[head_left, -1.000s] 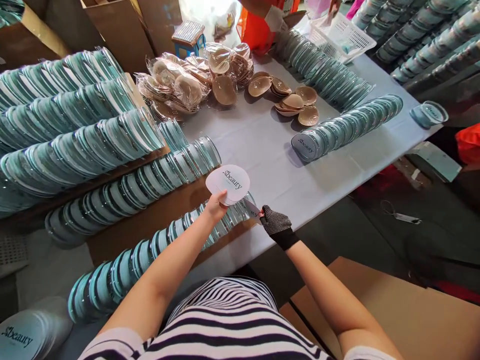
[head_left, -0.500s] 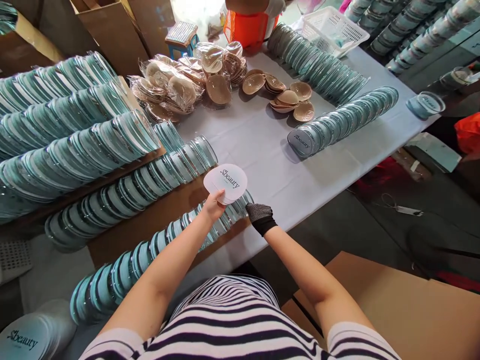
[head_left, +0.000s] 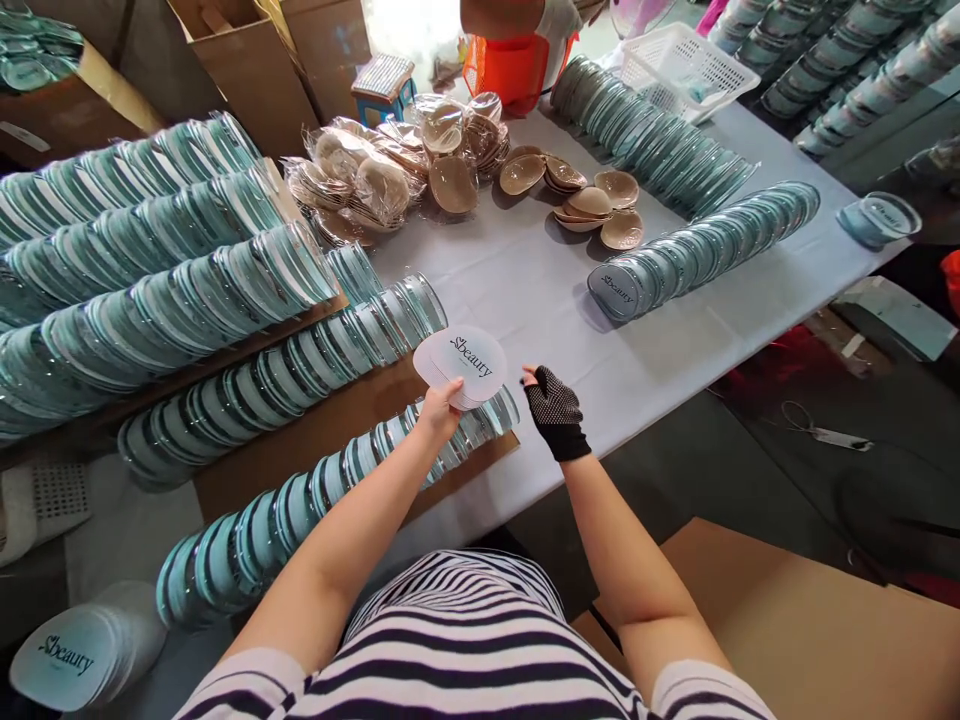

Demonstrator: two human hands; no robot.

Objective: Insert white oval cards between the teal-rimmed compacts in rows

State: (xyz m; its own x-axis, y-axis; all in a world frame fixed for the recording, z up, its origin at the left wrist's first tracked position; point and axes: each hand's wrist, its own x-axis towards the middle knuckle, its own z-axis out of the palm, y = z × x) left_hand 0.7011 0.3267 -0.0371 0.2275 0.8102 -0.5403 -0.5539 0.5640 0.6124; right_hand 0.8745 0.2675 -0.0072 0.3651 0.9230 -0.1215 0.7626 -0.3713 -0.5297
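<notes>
My left hand (head_left: 442,408) pinches a small stack of pale oval cards (head_left: 466,362) by its near edge. The top card reads "beauty". Just right of the cards is my right hand (head_left: 553,405), in a black dotted fingerless glove. Its fingers are bent and slightly apart, with nothing visible between them. Under my left hand and forearm runs a row of clear round packs with pale blue inserts (head_left: 330,490), partly hidden by the arm. Its far end lies close to both hands.
More pack rows (head_left: 172,300) fill the left side. Beige cups (head_left: 453,185), some in plastic wrap, lie at the back. Another pack row (head_left: 705,250) crosses the right of the white table (head_left: 517,300). A white basket (head_left: 686,70) stands behind. More cards (head_left: 71,655) are lower left.
My right hand has moved away from the end of the near pack row, to the right and slightly up. My left hand still holds the cards. The view has shifted a little.
</notes>
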